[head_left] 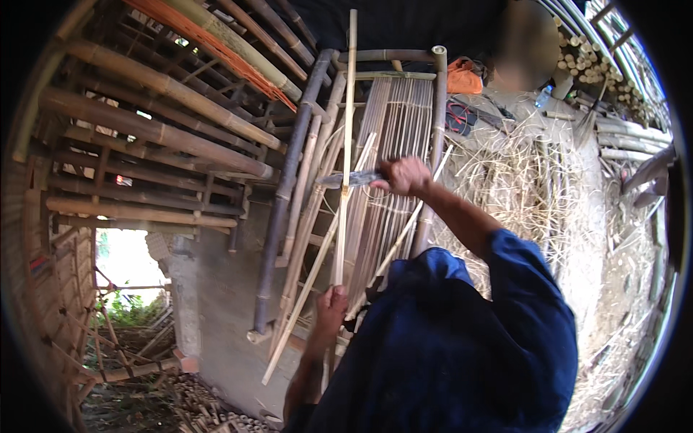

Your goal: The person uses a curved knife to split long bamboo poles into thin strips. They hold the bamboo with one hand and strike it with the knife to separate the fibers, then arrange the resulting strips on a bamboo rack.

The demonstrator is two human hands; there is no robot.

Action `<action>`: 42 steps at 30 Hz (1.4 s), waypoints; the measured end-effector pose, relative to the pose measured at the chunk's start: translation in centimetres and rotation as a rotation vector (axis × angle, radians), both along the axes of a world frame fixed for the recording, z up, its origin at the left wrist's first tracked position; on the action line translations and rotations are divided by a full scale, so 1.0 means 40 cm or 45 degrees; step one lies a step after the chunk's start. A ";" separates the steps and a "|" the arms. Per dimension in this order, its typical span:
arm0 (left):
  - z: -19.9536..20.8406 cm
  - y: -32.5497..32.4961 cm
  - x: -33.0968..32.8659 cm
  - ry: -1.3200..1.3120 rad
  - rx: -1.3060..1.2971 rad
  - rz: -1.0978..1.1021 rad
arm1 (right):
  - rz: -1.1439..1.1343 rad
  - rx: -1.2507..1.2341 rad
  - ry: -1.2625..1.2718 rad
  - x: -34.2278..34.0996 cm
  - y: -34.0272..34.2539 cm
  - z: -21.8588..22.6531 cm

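A long pale bamboo strip [349, 94] runs away from me, and my left hand [331, 304] is closed around its near end. Below the blade the strip looks split into thinner lengths. My right hand [406, 177] grips a knife [361, 178] by its handle. The broad grey blade lies across the strip and touches it, pointing left. Beneath both hands is a bamboo frame [290, 187] with dark poles and a bed of thin slats [401, 108]. Some loose strips [303, 299] lean at a slant over it.
Bamboo poles [166, 137] are stacked on a rack at left, with an orange cord bundle [216, 47] on top. Shavings [520, 195] litter the floor at right. An orange bag [464, 77] and a plastic bottle [543, 96] lie beyond, near stacked cut poles [581, 58].
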State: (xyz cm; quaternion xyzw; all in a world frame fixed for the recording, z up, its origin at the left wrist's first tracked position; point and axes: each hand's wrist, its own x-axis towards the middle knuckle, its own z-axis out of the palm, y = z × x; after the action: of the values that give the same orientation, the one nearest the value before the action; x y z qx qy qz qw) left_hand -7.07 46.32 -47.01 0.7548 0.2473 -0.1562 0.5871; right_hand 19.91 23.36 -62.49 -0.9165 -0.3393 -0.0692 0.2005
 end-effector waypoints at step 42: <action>-0.009 0.010 -0.196 -0.405 0.459 0.020 | -0.370 1.594 1.252 -0.014 0.069 0.303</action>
State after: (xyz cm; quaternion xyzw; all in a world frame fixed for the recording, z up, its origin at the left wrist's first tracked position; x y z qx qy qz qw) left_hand -14.93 46.71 -47.36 0.8607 0.1813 0.0159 0.4755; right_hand 19.36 26.13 -50.38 -0.5947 0.0121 0.1394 0.7917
